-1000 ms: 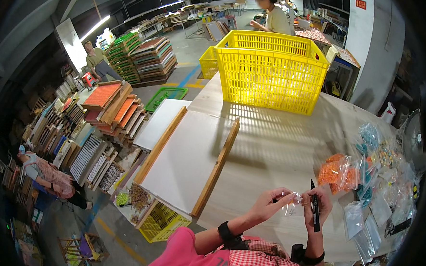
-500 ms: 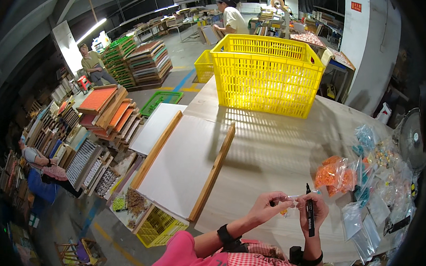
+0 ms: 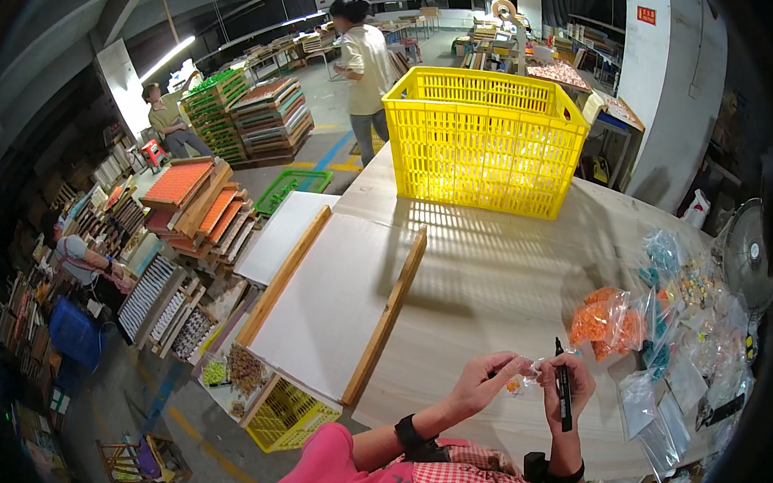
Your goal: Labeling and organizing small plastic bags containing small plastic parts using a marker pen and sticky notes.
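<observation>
My left hand (image 3: 483,383) and my right hand (image 3: 579,378) are close together above the near part of the pale table (image 3: 469,325). Between them hangs a small clear plastic bag (image 3: 516,385) with a few tiny orange and yellow pieces inside. Both hands pinch its upper edge, fingers closed. A black marker pen (image 3: 564,398) stands nearly upright in my right hand, its tip end pointing away from me. To the right of that hand lies a clear bag of bright orange pieces (image 3: 602,322).
A yellow plastic crate (image 3: 487,153) stands at the table's far side. A white board with wooden rails (image 3: 390,316) lies on the left. Clear bags (image 3: 697,321) and a fan (image 3: 747,253) crowd the right edge. Several people and stacked trays (image 3: 271,116) are beyond.
My left fingers have straightened a little, and the small bag shows more below them. Behind the crate, a person has moved left and stands upright. The person at far left has shifted.
</observation>
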Tool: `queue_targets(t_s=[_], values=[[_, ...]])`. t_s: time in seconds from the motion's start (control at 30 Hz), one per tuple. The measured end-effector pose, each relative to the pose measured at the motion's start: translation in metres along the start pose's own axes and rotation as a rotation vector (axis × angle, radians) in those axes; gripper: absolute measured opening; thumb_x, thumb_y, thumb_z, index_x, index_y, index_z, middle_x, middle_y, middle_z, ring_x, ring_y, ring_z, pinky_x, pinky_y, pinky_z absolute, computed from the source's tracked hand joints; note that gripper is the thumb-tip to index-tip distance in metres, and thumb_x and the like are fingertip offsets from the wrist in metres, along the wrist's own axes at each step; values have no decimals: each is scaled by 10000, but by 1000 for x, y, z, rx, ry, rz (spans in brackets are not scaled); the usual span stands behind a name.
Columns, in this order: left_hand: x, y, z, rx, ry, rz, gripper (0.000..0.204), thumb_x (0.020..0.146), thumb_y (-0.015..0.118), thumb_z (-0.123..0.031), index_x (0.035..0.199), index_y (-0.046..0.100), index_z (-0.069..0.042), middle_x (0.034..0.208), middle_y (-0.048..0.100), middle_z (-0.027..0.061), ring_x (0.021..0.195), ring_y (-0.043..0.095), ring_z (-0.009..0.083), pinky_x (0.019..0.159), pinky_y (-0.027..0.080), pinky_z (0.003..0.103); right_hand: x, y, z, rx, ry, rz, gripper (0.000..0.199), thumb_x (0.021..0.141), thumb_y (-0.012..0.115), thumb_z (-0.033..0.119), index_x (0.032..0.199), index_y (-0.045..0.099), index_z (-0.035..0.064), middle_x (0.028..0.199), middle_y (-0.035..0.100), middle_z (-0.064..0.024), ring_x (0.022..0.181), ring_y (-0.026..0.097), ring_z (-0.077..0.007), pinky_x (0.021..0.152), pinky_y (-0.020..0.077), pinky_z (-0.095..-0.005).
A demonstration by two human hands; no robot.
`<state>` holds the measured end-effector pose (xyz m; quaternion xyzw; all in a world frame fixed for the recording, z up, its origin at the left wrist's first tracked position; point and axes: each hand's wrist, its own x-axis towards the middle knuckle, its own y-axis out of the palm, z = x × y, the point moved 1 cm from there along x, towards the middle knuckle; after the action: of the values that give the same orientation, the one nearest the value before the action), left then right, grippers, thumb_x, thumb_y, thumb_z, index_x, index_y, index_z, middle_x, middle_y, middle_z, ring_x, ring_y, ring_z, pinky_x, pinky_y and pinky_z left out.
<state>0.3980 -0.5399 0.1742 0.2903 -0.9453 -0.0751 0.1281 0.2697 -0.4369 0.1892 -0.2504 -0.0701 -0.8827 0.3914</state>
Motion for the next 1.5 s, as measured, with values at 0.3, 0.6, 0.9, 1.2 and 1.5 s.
queue_targets(t_s=[0.3,0.6,0.9,1.2,1.5], values=[[-1,1,1,15,14,-66,287,966,516,-155,1140,606,54,970,686,88,906,597,88,824,472,231,0,2,0,8,5,20,93,851,620,-23,908,548,-12,744,606,-79,637,577,-108,598,477,-230],[-1,4,1,-18,47,-113,304,977,492,-152,1173,585,61,949,697,94,903,594,77,832,468,228,0,5,0,68,-14,13,81,869,597,-7,913,528,-10,731,592,-84,667,606,-131,622,499,-253],[-1,5,4,-117,-100,13,334,977,503,-183,1202,564,56,1044,657,63,958,577,82,830,460,225,1,-2,3,50,83,-31,82,867,611,10,901,538,-5,736,597,-71,645,582,-104,612,487,-238],[0,3,10,-59,-32,62,306,980,488,-170,1165,587,53,1028,662,65,963,594,104,850,458,240,-2,-1,-5,50,-26,-41,114,847,641,-5,915,550,-13,733,601,-72,642,576,-101,598,474,-227],[-3,5,10,-104,-97,-19,311,992,449,-175,1163,593,41,1032,665,68,996,589,114,871,457,249,3,-5,1,-70,-4,-33,77,854,620,-1,907,565,-9,713,597,-59,622,582,-112,574,471,-227]])
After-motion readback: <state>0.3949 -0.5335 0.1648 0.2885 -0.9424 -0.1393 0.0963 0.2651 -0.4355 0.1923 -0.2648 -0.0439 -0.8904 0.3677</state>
